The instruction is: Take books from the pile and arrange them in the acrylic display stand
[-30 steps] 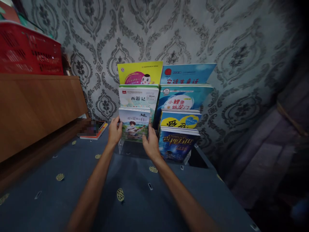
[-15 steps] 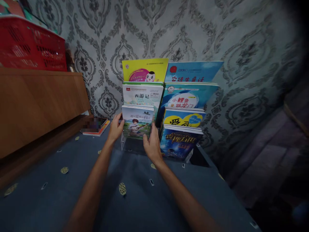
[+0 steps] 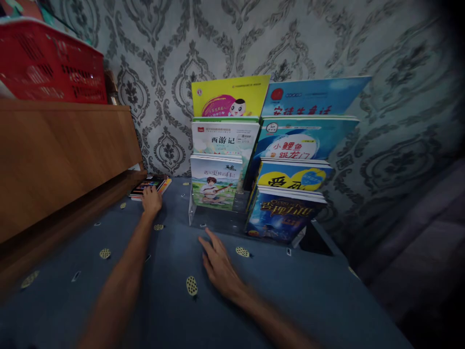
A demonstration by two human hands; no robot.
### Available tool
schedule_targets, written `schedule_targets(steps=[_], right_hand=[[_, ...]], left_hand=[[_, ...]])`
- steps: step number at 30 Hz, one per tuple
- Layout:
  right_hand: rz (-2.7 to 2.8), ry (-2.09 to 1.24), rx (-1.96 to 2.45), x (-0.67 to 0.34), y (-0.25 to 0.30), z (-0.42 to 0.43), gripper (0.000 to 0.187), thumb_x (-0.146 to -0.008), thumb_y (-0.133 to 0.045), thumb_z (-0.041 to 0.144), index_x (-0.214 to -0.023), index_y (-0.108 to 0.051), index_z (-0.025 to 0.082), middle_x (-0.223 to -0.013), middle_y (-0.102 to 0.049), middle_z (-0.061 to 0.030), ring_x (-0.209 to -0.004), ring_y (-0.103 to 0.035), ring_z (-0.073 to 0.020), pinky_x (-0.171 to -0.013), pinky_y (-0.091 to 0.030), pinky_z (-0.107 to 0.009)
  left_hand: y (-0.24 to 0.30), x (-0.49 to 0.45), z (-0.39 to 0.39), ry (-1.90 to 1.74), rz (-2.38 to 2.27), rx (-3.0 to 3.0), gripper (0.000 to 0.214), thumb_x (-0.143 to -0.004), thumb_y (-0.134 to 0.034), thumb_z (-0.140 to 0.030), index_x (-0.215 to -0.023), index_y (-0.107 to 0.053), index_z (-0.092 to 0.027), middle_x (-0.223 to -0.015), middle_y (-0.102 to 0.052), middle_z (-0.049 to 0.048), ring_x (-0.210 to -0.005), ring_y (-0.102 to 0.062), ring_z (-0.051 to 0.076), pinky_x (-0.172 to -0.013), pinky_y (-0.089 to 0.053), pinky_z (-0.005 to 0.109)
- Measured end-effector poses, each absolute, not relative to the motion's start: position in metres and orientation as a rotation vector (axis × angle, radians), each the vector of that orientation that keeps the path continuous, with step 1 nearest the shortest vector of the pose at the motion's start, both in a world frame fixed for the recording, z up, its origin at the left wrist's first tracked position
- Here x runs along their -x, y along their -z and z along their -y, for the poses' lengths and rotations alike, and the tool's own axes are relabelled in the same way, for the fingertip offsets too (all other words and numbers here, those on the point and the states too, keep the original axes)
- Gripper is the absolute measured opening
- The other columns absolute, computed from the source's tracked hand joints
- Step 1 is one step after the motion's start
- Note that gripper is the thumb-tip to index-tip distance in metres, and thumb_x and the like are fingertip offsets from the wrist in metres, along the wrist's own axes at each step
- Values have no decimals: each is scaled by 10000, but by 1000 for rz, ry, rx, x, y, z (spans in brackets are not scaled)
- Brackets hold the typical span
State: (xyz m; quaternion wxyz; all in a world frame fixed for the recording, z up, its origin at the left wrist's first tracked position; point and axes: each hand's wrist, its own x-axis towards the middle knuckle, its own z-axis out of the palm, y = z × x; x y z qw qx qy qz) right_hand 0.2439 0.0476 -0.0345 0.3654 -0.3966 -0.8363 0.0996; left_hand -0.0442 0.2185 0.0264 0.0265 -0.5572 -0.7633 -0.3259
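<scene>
My left hand (image 3: 151, 199) is at a small pile of books (image 3: 147, 185) lying flat beside the wooden cabinet, its fingers curled over the near edge of the dark-covered top book. My right hand (image 3: 220, 266) is open, holds nothing and hovers low over the blue cloth with fingers spread. Just beyond it stands a clear tiered book rack (image 3: 218, 219). A small book with a guitar player on its cover (image 3: 214, 186) leans in the rack's front left tier, apart from both hands. Behind it rise a white book (image 3: 227, 137) and a yellow one (image 3: 230, 94).
The rack's right column holds a dark blue book (image 3: 281, 215), a yellow-and-blue book (image 3: 290, 175) and larger blue books (image 3: 308, 138) behind. At left stands the wooden cabinet (image 3: 69, 155), topped by a red basket (image 3: 54, 65). Patterned wallpaper (image 3: 167, 87) closes off the back.
Both hands have let go of the guitar-player book, which stays in the rack. My left hand has moved left to the flat pile; my right hand has drawn back toward me. The view has shifted slightly.
</scene>
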Motion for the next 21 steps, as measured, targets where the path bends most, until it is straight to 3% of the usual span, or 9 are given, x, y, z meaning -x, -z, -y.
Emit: schedule_targets(steps=[7,13,16,21], right_hand=[[2144,-292,1033,-245,41,-50,448,-938,-482,96,-1353,-612,206,-1567,-459,-174,-1454,-447,-301,-1133,-476,-520],[2171,-333,1061,-247,38,-50,414,-948,-487,115,-1323,-639,206,-1560,-468,-174,-1442,-464,-311,-1124,-484,-531],[2186,-350,1062,-248,32,-49,395,-957,-477,127,-1306,-649,196,-1559,-466,-179,-1444,-462,-311,-1125,-485,-529],[2201,-329,1073,-248,31,-48,380,-956,-471,135,-1281,-659,197,-1546,-479,-184,-1419,-492,-320,-1114,-495,-533]], left_hand=[[-27,84,-233,566,2496,1796,656,-949,-411,-526,-1453,-496,-115,-1560,-424,278,-1500,-288,463,-1102,-254,778],[-16,89,-219,341,2395,1897,730,-959,-405,-571,-1512,-409,-95,-1623,-335,246,-1540,-234,391,-1159,-173,749],[-14,90,-211,211,2304,1902,689,-977,-394,-543,-1507,-410,-103,-1604,-363,257,-1504,-306,399,-1130,-241,747],[-21,96,-201,88,2196,1918,535,-993,-376,-352,-1453,-467,-93,-1509,-496,257,-1402,-463,379,-1133,-324,643]])
